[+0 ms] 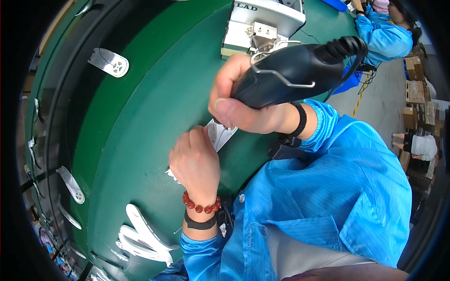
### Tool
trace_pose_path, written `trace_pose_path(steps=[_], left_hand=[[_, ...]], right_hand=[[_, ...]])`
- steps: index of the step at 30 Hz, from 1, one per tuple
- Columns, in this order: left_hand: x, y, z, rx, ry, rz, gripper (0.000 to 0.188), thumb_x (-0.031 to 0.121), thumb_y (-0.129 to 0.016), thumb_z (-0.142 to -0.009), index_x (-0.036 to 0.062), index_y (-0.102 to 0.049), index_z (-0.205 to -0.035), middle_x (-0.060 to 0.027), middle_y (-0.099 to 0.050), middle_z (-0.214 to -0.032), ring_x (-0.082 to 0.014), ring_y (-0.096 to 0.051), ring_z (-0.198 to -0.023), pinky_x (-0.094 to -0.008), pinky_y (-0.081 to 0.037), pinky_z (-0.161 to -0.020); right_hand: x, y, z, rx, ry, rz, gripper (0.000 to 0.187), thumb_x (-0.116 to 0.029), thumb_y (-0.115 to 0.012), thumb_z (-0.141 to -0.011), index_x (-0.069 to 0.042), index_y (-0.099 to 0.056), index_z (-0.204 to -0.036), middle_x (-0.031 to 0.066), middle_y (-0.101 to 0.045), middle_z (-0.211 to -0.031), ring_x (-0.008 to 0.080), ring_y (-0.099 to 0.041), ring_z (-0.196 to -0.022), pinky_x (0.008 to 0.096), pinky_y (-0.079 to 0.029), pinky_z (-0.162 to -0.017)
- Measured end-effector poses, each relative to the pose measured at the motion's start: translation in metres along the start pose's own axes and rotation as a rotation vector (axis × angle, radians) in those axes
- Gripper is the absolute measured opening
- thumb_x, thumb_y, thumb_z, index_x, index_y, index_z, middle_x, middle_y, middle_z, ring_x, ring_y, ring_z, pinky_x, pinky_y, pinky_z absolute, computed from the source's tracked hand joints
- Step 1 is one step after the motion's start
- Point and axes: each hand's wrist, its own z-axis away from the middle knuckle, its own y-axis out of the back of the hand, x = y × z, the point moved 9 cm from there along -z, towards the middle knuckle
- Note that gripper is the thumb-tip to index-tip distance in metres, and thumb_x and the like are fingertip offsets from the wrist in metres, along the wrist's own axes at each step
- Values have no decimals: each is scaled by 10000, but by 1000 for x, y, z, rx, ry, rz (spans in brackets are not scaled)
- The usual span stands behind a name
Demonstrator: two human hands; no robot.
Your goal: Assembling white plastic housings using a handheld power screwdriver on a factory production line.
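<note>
My right hand (239, 100) is wrapped around a black electric screwdriver (290, 77) with a wire hanging hook and a thick cord at its rear. The tool points down toward a white plastic part (221, 135) lying on the green tabletop (154, 117); its tip is hidden behind my fingers. My left hand (196, 157), with fingers bent, presses on that same white part and covers much of it. A toothed end of the part shows beside the left palm.
Beyond my right hand stands a white, boxy machine (260, 30) with a metal front. White curved shells (140, 234) lie in a pile at the lower left. More white parts (110, 63) sit on the green belt at left. A co-worker in blue (384, 40) is at the upper right.
</note>
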Motion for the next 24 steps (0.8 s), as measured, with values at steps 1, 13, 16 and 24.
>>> trace_pose_path(steps=[1, 13, 16, 24], left_hand=[[-3, 0, 4, 7, 1, -16, 90, 153, -676, -927, 85, -656, -872, -60, -620, -735, -260, -633, -673, -397, -463, -604], [-27, 13, 22, 14, -21, 20, 70, 127, -668, -926, 81, -648, -877, -59, -616, -743, -274, -633, -702, -409, -469, -625], [-32, 17, 26, 13, -19, 10, 62, 131, -671, -927, 84, -655, -890, -56, -632, -770, -272, -638, -714, -405, -474, -629], [-45, 29, 36, 58, -46, 22, 58, 144, -661, -951, 94, -669, -922, -45, -643, -790, -258, -634, -711, -390, -476, -625]], right_hand=[[4, -4, -1, 0, -30, -26, 188, -25, -644, -930, -36, -471, -1003, 95, -632, -780, 119, -587, -650, 290, -495, -593], [-13, -41, -3, -36, 161, 354, 145, -50, -738, -855, -28, -595, -869, 46, -663, -837, 128, -638, -696, 273, -507, -611], [-27, -34, -6, 16, 140, 250, 161, -48, -736, -860, -44, -584, -913, 54, -662, -799, 133, -627, -655, 281, -505, -591], [-71, 67, -25, 168, 468, 280, 82, -92, -612, -972, -39, -550, -966, 55, -592, -681, 140, -573, -573, 302, -480, -555]])
